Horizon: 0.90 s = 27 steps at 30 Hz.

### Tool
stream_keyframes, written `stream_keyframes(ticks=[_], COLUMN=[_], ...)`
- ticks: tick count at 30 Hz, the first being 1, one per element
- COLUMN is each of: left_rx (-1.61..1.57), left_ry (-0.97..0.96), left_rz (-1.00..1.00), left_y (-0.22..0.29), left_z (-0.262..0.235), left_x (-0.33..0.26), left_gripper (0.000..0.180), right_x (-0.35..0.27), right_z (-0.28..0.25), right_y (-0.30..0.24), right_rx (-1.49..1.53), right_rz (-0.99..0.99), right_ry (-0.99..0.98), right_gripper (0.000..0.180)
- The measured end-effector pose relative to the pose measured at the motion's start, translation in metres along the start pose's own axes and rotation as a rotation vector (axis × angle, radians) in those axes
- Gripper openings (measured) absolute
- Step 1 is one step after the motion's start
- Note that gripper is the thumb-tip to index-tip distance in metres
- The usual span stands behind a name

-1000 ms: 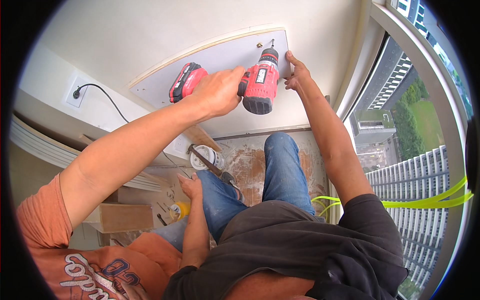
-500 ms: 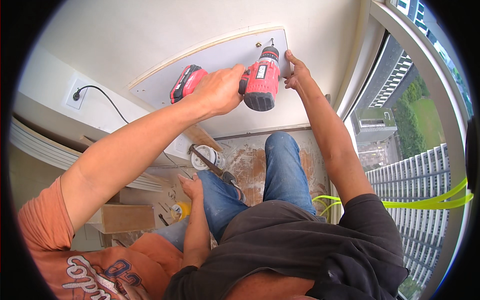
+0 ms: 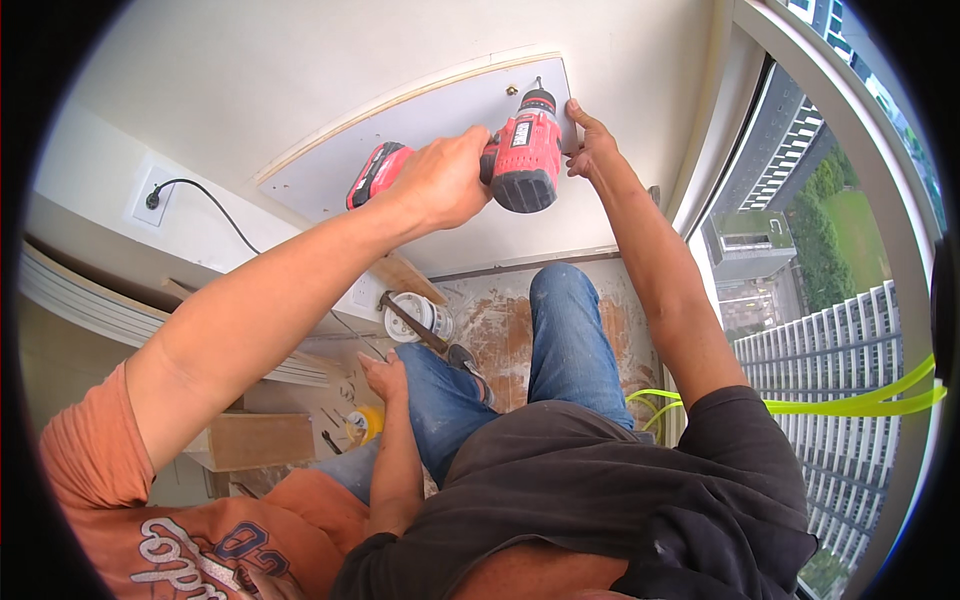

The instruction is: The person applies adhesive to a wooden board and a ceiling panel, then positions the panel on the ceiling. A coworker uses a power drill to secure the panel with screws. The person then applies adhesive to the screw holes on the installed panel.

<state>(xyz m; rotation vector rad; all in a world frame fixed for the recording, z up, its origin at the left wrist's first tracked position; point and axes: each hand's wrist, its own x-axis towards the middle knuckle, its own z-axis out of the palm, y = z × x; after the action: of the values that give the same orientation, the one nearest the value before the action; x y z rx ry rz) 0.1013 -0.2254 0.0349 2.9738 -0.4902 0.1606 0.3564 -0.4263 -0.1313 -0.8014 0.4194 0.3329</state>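
Note:
A pale panel [image 3: 420, 120] with a raw wooden edge lies against the wall. My right hand [image 3: 594, 145] grips its right edge, thumb up along the side and the other fingers partly hidden. A co-worker's hand [image 3: 445, 180] in front of the panel holds a red and black cordless drill [image 3: 527, 155]. The bit points at the panel's upper right corner, at what looks like a screw [image 3: 539, 82]. Beside it a small brass-coloured fitting [image 3: 512, 90] sits in the panel. My left hand [image 3: 384, 378] hangs by my left knee, fingers loosely apart, holding nothing visible.
A window [image 3: 800, 230] runs along the right side. On the stained floor stand a white bucket [image 3: 440, 318], with a hammer [image 3: 410, 322] across it, and a yellow container [image 3: 366, 424]. A black cord [image 3: 225, 208] hangs from a wall socket [image 3: 152, 192]. Yellow-green straps [image 3: 850, 406] stretch to the right.
The co-worker's drill has shifted a little upward and tilts slightly differently, its bit still at the panel's corner. My right hand keeps its hold; my left hand has barely moved.

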Motion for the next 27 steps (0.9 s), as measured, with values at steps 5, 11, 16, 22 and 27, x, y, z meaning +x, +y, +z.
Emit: stream_keyframes(ticks=[5,11,16,22,27], left_rx=[-0.001,-0.006,-0.009,-0.012,-0.035], left_ry=[-0.006,-0.031,-0.056,-0.078,-0.102], left_rz=[-0.007,-0.009,-0.002,0.022,-0.039], left_y=[0.001,0.0,0.007,0.029,0.034], left_z=[0.0,0.0,-0.008,-0.03,-0.025], left_x=[0.0,0.007,0.032,0.112,0.13], left_gripper=[0.033,0.033,0.034,0.034,0.035], right_x=[0.007,0.045,0.066,0.073,0.065], right_z=[-0.003,-0.008,-0.016,-0.017,-0.014], right_y=[0.0,0.008,0.013,0.014,0.014], right_rx=[-0.013,0.104,0.124,0.145,0.138], right_rz=[-0.019,0.006,-0.027,-0.042,-0.023], right_ry=[0.049,-0.021,-0.065,-0.096,-0.025], right_gripper=[0.12,0.117,0.116,0.115,0.113])
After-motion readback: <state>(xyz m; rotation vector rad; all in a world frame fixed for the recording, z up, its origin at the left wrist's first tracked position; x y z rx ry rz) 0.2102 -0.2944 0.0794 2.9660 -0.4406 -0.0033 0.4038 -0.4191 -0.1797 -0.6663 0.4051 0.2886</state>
